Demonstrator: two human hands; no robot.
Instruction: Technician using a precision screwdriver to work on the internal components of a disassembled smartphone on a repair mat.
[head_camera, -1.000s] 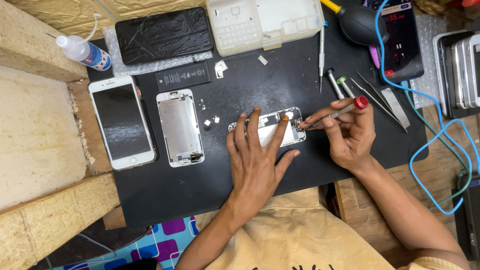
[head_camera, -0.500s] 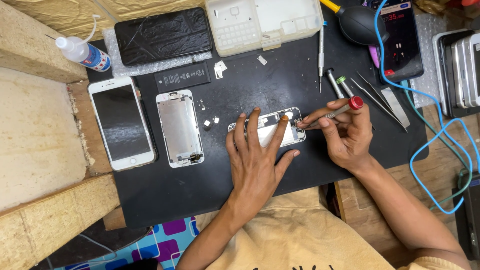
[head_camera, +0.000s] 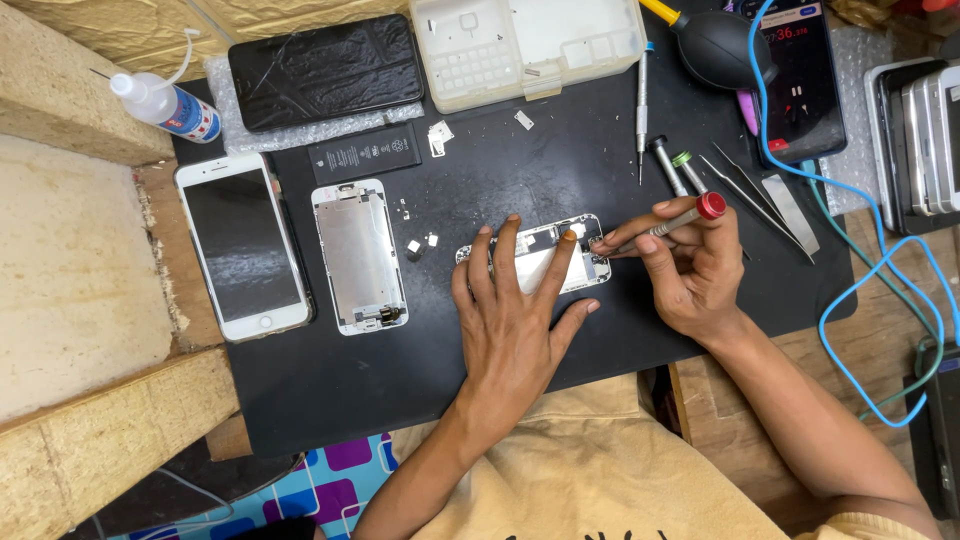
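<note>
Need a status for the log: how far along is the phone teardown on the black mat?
Done: the screen panel and a metal backplate lie apart on the mat, the battery is out, and small loose parts sit beside them. In hand: the left hand pins the opened phone body while the right hand works a red-capped screwdriver at its right end. Left: that body still holds parts.

Left hand (head_camera: 515, 315) lies flat on opened phone chassis (head_camera: 545, 255), fingers spread, pinning it to black mat (head_camera: 400, 380). Right hand (head_camera: 690, 265) grips red-capped screwdriver (head_camera: 665, 225), tip at chassis right end (exact screw too small to tell). White phone (head_camera: 243, 245) and detached screen panel (head_camera: 360, 255) lie side by side left of the chassis.
</note>
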